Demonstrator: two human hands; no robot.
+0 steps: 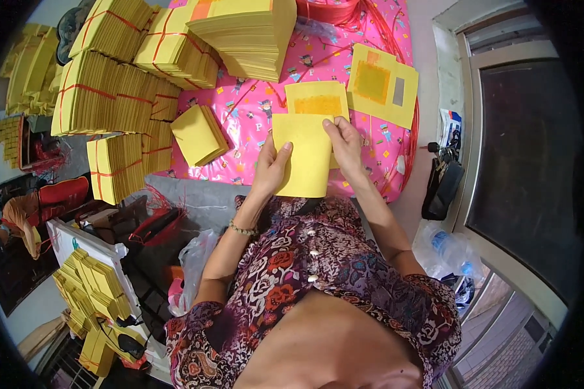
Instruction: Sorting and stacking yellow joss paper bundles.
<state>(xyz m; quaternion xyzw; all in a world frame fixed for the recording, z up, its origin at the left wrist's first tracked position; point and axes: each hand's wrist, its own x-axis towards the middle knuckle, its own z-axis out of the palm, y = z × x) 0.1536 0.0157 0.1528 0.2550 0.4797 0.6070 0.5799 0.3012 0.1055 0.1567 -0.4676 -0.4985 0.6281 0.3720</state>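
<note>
Both hands hold a folded sheet of yellow paper point(302, 152) upright over the near edge of the table. My left hand point(270, 167) grips its left edge, thumb on the front face. At the upper right corner my right hand point(345, 144) pinches it between thumb and fingers. Just behind lies a yellow sheet with an orange patch point(316, 105), partly hidden by the held paper. Farther right, flat yellow sheets point(405, 113) show an orange square and a grey rectangle. To the left is a small pile of folded yellow papers point(198, 137).
Bundles of yellow paper point(87, 97) tied with red string rise at the table's left, beside a tall loose stack point(246, 45). Red strings point(331, 11) lie at the far side of the pink patterned tablecloth point(240, 165). A water bottle point(449, 246) is at the right.
</note>
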